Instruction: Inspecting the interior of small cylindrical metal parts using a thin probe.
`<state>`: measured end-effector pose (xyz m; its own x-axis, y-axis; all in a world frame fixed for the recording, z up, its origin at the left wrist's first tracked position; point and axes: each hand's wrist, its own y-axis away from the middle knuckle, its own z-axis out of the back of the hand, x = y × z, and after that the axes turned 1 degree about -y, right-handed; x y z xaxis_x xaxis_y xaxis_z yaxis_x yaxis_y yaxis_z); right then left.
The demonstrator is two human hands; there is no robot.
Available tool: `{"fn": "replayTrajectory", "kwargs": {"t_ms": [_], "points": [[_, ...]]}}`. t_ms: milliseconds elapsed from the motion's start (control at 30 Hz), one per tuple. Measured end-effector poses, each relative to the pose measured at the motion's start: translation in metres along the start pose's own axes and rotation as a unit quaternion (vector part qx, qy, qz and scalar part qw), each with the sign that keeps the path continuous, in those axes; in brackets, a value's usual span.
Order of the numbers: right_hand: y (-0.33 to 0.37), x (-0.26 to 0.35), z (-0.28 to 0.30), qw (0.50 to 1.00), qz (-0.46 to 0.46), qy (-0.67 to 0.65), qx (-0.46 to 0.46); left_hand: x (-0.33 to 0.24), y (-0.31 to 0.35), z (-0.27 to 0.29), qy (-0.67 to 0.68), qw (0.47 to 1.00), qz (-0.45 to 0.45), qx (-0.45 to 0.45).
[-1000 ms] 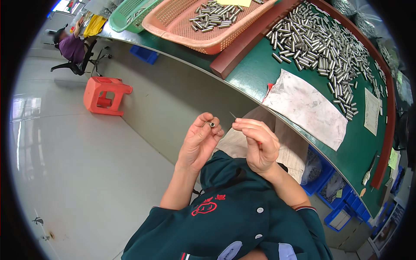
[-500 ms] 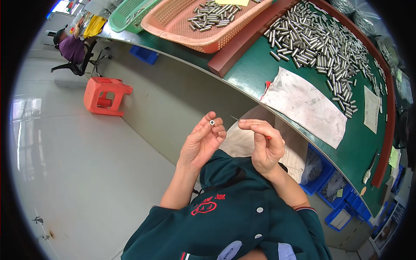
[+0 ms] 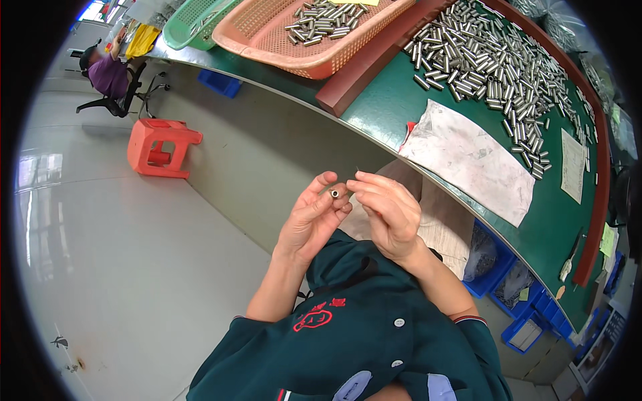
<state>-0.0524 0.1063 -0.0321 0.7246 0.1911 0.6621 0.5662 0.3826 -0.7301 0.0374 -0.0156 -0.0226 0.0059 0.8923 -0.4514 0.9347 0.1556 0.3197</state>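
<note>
Metal tube (image 3: 335, 194), short and shiny, is gripped by your left hand (image 3: 311, 219): thumb and fingers close around it, and its hollow end looks up toward you. Your right hand (image 3: 392, 214) is just beside it, at three o'clock, with fingers bent and fingertips near the tube; what they grip, one cannot tell, because the hand hides it. Counting from the tube, a stained white cloth (image 3: 468, 164) lies between two and three o'clock on the green table (image 3: 371, 117). At two o'clock spreads a big pile of similar tubes (image 3: 498, 80). Near twelve o'clock stands a pink basket (image 3: 274, 61) containing more tubes; at eleven o'clock, a green basket (image 3: 182, 37).
</note>
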Motion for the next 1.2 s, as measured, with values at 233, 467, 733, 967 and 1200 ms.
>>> {"fn": "replayTrajectory", "kwargs": {"t_ms": [233,467,733,967,1200], "points": [[0.002,0.002,0.011,0.996,-0.068,-0.046,-0.026,0.0,-0.004,-0.003,-0.037,0.998,-0.04,-0.017],[0.007,0.008,0.016,0.979,-0.111,-0.125,-0.114,0.0,-0.003,-0.018,-0.383,0.897,-0.214,-0.051],[0.003,0.014,0.025,0.974,-0.103,-0.148,-0.135,-0.004,-0.008,-0.021,-0.389,0.897,-0.202,-0.055],[-0.008,0.039,0.074,0.941,-0.111,-0.233,-0.219,-0.034,-0.019,-0.068,-0.634,0.645,-0.427,-0.013],[-0.011,0.038,0.128,0.89,-0.126,-0.194,-0.393,-0.091,-0.074,-0.131,-0.779,0.387,-0.49,-0.054]]}}
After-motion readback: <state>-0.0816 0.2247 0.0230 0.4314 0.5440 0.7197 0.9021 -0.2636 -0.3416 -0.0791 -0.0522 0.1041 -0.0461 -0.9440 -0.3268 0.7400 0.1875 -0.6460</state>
